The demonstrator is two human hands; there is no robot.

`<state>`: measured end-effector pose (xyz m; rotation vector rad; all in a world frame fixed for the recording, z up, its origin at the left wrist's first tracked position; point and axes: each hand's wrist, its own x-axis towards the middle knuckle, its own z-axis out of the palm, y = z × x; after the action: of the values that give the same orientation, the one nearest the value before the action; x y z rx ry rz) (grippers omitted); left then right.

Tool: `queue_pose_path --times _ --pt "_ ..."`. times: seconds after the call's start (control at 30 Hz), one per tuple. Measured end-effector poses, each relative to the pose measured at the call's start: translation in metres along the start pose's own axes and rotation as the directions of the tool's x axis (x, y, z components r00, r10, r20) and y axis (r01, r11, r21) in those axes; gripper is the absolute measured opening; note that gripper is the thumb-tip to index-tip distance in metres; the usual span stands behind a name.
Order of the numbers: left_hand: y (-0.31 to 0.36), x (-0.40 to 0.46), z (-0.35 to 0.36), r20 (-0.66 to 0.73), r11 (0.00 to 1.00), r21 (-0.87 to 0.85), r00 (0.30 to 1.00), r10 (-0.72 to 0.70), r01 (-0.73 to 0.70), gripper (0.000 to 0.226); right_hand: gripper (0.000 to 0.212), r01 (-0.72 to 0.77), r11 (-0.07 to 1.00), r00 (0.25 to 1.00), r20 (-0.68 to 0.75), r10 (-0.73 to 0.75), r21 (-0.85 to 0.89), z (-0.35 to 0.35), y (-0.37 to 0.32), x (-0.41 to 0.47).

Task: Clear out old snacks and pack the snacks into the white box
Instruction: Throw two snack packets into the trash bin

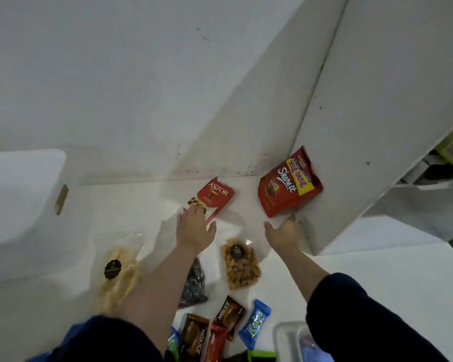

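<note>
My left hand (pixel 194 229) lies flat on the near end of a red Astor box (pixel 215 197) on the white surface, fingers spread, not gripping. My right hand (pixel 283 233) is open just below a red Beng-Beng Share It bag (pixel 288 189) that leans against a white panel (pixel 351 142); whether it touches the bag is unclear. Between my arms lies a clear bag of golden puffed snacks (pixel 241 265). A white box (pixel 24 205) stands at the left.
A clear bag of pale chips (pixel 118 273) lies left of my left arm, a dark bag (pixel 194 286) partly under it. Near the bottom lie two Nextar bars (pixel 229 313), a blue Kalpa bar (pixel 255 325), a red wrapper (pixel 215 343) and a clear container's rim (pixel 288 335).
</note>
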<state>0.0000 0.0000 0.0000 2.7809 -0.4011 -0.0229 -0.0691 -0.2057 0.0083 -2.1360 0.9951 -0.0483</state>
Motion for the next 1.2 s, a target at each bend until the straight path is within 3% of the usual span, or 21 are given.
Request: queue_pose_path --times 0.07,0.13,0.2,0.33,0.53,0.6,0.7,0.9,1.2 --pt "-0.004 0.022 0.012 0.031 0.999 0.008 0.998 -0.052 0.052 0.057 0.083 -0.078 0.997 0.997 -0.024 0.079 0.024 0.006 -0.003 0.018" --pt "-0.009 0.042 0.021 0.086 0.995 0.037 0.992 -0.094 0.091 0.08 0.068 -0.158 0.982 0.987 -0.016 0.161 0.099 0.009 -0.007 0.033" --pt "-0.012 0.061 0.031 0.119 0.995 0.039 0.989 -0.092 0.088 0.092 0.049 -0.172 0.972 0.976 -0.102 0.19 0.161 0.006 -0.012 0.044" --pt "-0.014 0.08 0.039 0.104 0.998 0.014 0.993 -0.058 0.057 0.089 0.034 -0.2 0.969 0.953 -0.2 0.226 0.142 0.001 -0.015 0.057" --pt "-0.009 0.066 0.022 0.018 0.992 -0.104 0.997 -0.071 0.072 0.082 0.017 -0.154 0.973 0.965 -0.185 0.185 0.173 -0.005 -0.016 0.054" --pt "-0.006 0.054 0.012 0.006 0.988 -0.125 0.996 -0.086 0.086 0.081 0.014 -0.09 0.975 0.976 -0.179 0.127 0.205 -0.009 -0.016 0.046" --pt "0.001 0.032 -0.008 -0.022 0.988 -0.131 0.996 -0.091 0.087 0.081 0.024 0.015 0.993 0.991 -0.132 0.0 0.114 -0.022 -0.017 0.022" --pt "0.024 -0.03 -0.055 -0.08 0.981 -0.136 0.986 -0.146 0.135 0.084 0.024 0.269 0.962 0.957 -0.122 -0.261 0.052 -0.056 -0.016 -0.027" --pt "0.068 -0.177 -0.096 -0.251 0.956 -0.127 0.924 -0.287 0.263 0.085 0.031 0.562 0.825 0.824 0.039 -0.565 0.06 -0.107 0.027 -0.116"
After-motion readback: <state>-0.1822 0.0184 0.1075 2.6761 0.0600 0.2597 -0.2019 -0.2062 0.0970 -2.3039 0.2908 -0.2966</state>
